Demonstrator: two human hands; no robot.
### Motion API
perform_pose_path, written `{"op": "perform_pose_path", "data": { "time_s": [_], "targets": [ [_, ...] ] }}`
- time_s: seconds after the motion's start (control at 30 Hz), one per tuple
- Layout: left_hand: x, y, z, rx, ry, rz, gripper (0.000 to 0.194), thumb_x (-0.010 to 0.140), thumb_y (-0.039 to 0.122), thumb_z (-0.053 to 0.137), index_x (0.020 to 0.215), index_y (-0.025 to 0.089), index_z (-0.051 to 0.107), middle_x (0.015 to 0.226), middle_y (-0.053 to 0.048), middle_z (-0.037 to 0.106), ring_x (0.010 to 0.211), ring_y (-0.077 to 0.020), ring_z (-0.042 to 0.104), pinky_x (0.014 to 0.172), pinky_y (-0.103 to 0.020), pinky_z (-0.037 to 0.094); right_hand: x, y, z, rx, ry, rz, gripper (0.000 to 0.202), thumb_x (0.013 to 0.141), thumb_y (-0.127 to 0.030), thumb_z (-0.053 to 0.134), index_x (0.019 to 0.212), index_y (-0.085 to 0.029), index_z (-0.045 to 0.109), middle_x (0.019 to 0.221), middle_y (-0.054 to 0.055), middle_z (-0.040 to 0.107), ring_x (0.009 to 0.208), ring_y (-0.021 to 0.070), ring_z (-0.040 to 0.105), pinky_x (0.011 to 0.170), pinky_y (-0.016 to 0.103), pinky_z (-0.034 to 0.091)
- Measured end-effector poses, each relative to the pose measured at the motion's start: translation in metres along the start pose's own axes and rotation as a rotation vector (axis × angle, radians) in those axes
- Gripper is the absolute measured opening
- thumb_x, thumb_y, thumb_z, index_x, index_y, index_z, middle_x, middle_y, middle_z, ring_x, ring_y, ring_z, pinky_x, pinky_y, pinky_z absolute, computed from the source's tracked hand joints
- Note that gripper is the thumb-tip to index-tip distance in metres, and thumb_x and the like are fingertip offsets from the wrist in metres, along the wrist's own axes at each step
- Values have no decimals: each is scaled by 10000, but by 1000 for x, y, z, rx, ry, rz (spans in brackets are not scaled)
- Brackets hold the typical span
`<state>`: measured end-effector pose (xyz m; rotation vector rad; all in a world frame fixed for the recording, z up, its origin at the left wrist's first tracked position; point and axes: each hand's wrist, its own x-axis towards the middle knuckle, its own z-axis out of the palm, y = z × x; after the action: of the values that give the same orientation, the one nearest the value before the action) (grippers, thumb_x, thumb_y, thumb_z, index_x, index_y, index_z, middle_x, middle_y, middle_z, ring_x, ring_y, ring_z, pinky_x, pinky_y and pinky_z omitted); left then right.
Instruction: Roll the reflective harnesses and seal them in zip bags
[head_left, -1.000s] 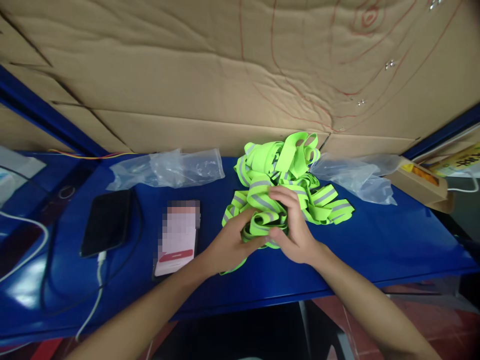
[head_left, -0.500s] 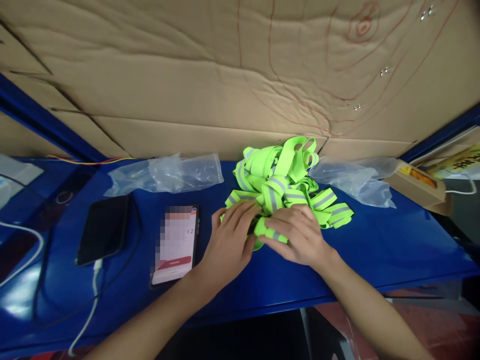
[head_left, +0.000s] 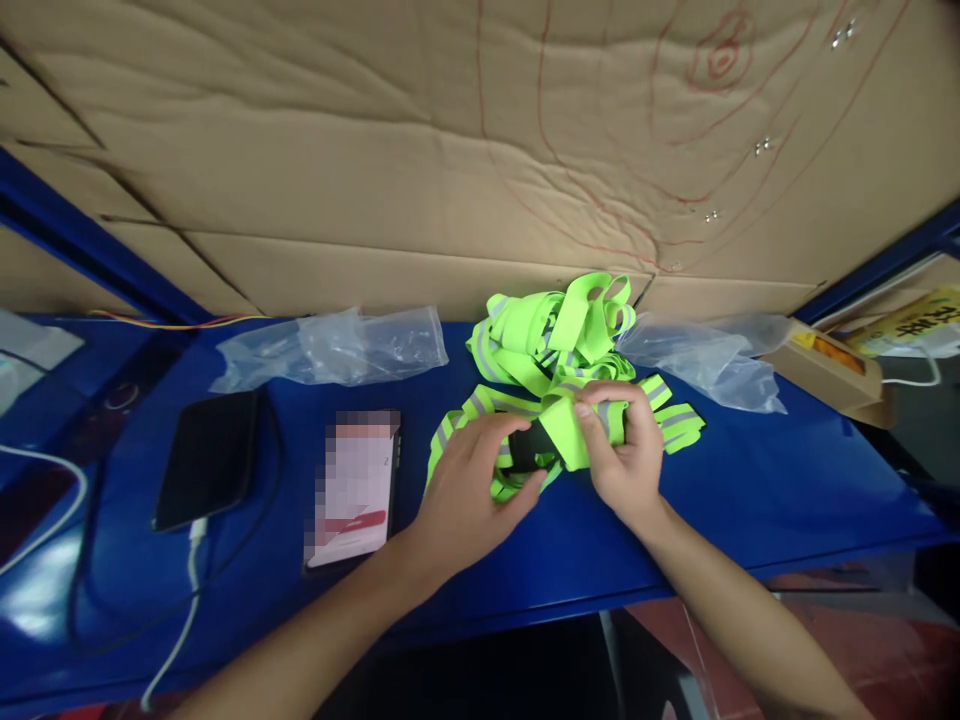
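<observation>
Neon green straps with grey reflective stripes (head_left: 517,335) lie in a tangled heap on the blue shelf, against the cardboard. My right hand (head_left: 628,455) is closed on a folded length of green strap (head_left: 566,430), thumb on top. Just left of it, my left hand (head_left: 476,490) has thumb and fingers apart around a black piece (head_left: 529,447) among the straps; whether it touches that piece is unclear. More strap ends (head_left: 682,425) stick out to the right of my right hand.
A lit phone (head_left: 351,490) lies left of my left hand, and a dark device (head_left: 208,460) with a white cable further left. Clear plastic bags (head_left: 337,345) lie behind on both sides. An open cardboard box (head_left: 832,375) stands at the right.
My right hand has turned and closed on the strap, lifting and folding it. My left hand has moved slightly down and opened its fingers, and the black piece now shows between the hands.
</observation>
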<state>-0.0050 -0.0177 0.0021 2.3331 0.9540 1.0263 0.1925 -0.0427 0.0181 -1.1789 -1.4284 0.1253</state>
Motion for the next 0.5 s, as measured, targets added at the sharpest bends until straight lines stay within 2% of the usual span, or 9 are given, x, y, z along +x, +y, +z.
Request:
{"op": "perform_pose_path", "data": {
  "time_s": [0.1,0.2,0.3,0.37,0.43,0.5],
  "targets": [
    [2,-3,3,75,46,-4,403,892,309,730,1240,235,539,1170,-78,716,1069,-274,693,910,-441,568,2,-1,0,83,-39,116,80,983,-167,634,1031,-231,622,998,30,710,987,181,699,901,347,568],
    [3,-3,1,59,48,0,381,891,272,717,1228,227,545,1155,-66,720,1052,-243,702,899,-389,580,2,0,0,114,-66,96,65,996,-166,611,1018,-227,619,996,32,707,1004,178,696,928,354,567],
    [3,-4,-1,77,57,19,337,899,255,701,1204,216,563,1129,-67,729,1037,-229,710,886,-354,590,0,1,2,84,-74,19,68,1006,-161,580,1017,-223,606,982,45,700,999,192,697,913,376,579],
    [4,-7,0,174,50,73,304,919,290,702,1189,199,596,1135,-86,738,1055,-246,714,908,-374,592,0,0,3,35,-96,-54,86,1007,-149,562,1035,-221,602,995,58,695,994,201,700,899,387,586],
    [5,-10,1,332,0,136,275,948,350,688,1150,170,639,1113,-111,753,1035,-268,721,907,-407,594,2,-4,2,-39,-176,-136,143,1011,-131,542,1101,-224,604,1050,75,693,1036,207,699,917,395,588],
    [8,-13,1,464,-61,170,271,973,360,654,1123,135,669,1079,-138,761,995,-290,723,865,-436,592,5,-11,-2,-171,-304,-240,233,1018,-134,534,1223,-226,599,1192,114,682,1170,226,674,989,415,575]
  ]
}}
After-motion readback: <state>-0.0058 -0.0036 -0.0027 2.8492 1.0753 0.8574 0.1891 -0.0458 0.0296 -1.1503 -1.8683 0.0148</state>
